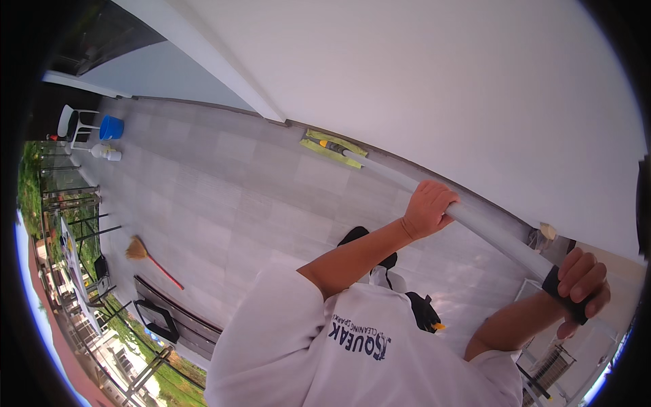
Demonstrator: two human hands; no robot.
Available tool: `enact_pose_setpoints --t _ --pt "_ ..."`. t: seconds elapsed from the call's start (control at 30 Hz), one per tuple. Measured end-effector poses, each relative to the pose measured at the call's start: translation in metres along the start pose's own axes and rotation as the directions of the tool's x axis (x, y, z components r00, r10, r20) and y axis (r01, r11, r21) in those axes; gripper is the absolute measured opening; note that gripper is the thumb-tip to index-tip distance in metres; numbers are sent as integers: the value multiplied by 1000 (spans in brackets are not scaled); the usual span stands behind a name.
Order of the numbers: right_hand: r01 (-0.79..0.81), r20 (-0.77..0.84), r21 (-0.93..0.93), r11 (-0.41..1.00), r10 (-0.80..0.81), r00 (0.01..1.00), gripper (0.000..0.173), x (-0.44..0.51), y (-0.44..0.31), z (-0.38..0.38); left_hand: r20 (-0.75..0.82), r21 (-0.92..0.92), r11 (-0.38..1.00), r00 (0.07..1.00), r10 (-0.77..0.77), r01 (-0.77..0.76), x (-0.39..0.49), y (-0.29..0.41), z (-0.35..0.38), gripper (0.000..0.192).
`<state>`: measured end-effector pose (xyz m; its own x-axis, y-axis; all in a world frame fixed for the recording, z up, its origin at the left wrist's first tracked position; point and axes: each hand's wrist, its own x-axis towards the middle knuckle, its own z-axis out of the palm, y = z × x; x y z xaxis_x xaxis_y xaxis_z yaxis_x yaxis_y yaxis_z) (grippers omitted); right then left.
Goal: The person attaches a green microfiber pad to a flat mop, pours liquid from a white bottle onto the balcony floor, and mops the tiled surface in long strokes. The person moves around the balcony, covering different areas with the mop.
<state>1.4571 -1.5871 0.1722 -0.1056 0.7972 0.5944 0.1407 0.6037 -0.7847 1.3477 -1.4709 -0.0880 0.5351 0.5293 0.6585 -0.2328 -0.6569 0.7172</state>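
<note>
A flat mop with a yellow-green cloth pad (333, 147) lies on the grey tiled floor (244, 188), close along the base of the white wall. From its grey and yellow joint, the pale mop pole (488, 236) slants back toward me. My left hand (431, 207) is wrapped around the middle of this pole. Around the black grip (552, 285) at the pole's upper end, my right hand (582, 287) is closed. My white T-shirt bears printed writing. A dark shoe (354, 235) shows partly behind my left forearm.
The white wall (432, 76) borders the mop's side. Far off stand a white chair (76, 124), a blue bucket (112, 127) and a white jug (99, 150). A broom (147, 254) lies to the left, near a dark bench-like piece (178, 315) and a table (79, 274) by the railing.
</note>
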Motion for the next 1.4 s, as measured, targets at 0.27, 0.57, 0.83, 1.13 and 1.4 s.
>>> enact_pose_setpoints --t 0.27,0.57,0.83,1.13,1.4 --pt "-22 -460 93 995 62 886 27 -8 3 22 607 -214 943 791 -76 254 50 -15 -26 21" --pt "-288 -914 -210 934 -83 398 19 -15 3 46 49 -31 999 999 -25 27 20 3 8 24" --pt "-86 279 560 824 -90 956 32 17 20 -23 311 -176 979 949 -43 102 30 -8 -12 21" --pt "-244 -969 -239 940 -214 123 36 0 -3 45 932 -153 831 359 -59 534 77 -18 -7 27" --pt "-106 -562 -242 964 -50 825 35 4 8 38 -177 75 995 983 -57 71 13 9 9 21"
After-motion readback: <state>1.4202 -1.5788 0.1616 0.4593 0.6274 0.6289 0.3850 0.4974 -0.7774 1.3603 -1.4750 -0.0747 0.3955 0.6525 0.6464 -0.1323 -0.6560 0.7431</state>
